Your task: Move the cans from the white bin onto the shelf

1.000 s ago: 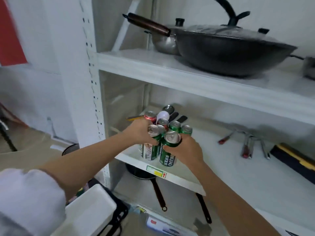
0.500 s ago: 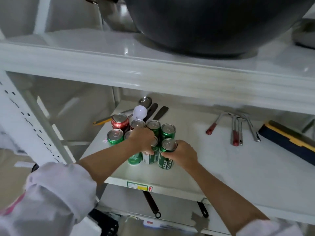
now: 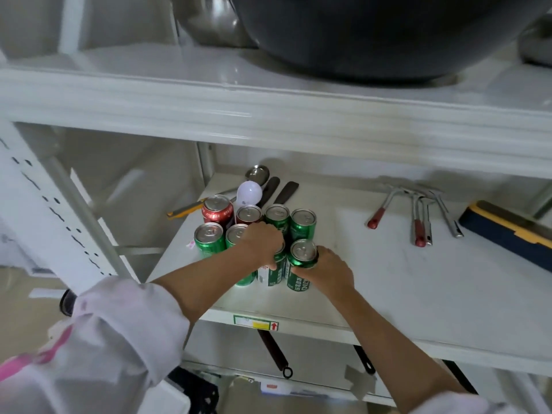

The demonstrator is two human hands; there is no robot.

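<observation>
Two hands at the front of a can cluster on the white metal shelf (image 3: pixel 388 294). Right hand (image 3: pixel 327 271): fingers curled around the side of a green aluminium can with white lettering (image 3: pixel 300 268), which stands upright on the shelf. Left hand (image 3: pixel 263 242): closed over the top of a second green can (image 3: pixel 273 271) just beside the first, the two cans touching or nearly so; a third green can (image 3: pixel 246 279) shows partly under the left wrist.

Beyond the left hand: two green cans (image 3: pixel 209 239) side by side, then a back row of one red can (image 3: pixel 217 209), one dark red can (image 3: pixel 248 214) and two more green cans (image 3: pixel 303 224), all upright and close-packed.

Behind the cluster: white light bulb (image 3: pixel 249 193), metal spoon (image 3: pixel 257 173), two dark flat handles (image 3: pixel 286 191), a yellow-handled tool (image 3: pixel 185 209).

Well right of the right hand: several metal hand tools with red grips (image 3: pixel 418 222); farther right, a dark blue case with yellow trim (image 3: pixel 507 234).

Above, on the upper shelf board: large black wok (image 3: pixel 388 34).
</observation>
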